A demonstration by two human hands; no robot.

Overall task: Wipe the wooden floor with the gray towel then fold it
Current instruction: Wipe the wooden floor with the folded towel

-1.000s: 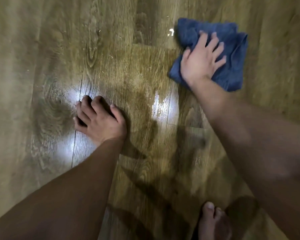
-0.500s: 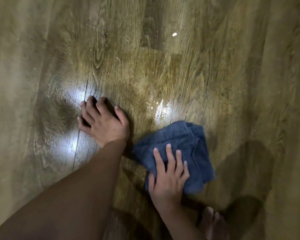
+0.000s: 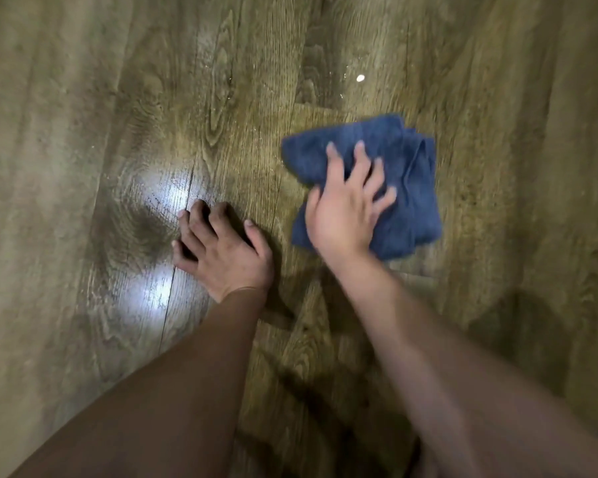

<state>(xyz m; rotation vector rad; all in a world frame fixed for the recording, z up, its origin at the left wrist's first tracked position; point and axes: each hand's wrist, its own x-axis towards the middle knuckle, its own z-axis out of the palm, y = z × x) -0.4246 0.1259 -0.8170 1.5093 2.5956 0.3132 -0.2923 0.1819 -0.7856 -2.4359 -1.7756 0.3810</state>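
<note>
Towel: bunched blue-gray terry towel (image 3: 408,201) lies on the floor, right of centre.
Right hand: right hand (image 3: 349,208) presses it flat, fingers spread, nothing pinched.
Left hand: left hand (image 3: 221,250) braced on the glossy wood-grain plank floor (image 3: 83,132), fingers bent, holding nothing.
Change: towel swept back up from near the body half a second ago; wiping stroke ongoing, folding not begun.

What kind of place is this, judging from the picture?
Probably a room indoors, perhaps a home: only a wooden floor of grained planks shows, with lamp glare, wiped with a towel.
</note>
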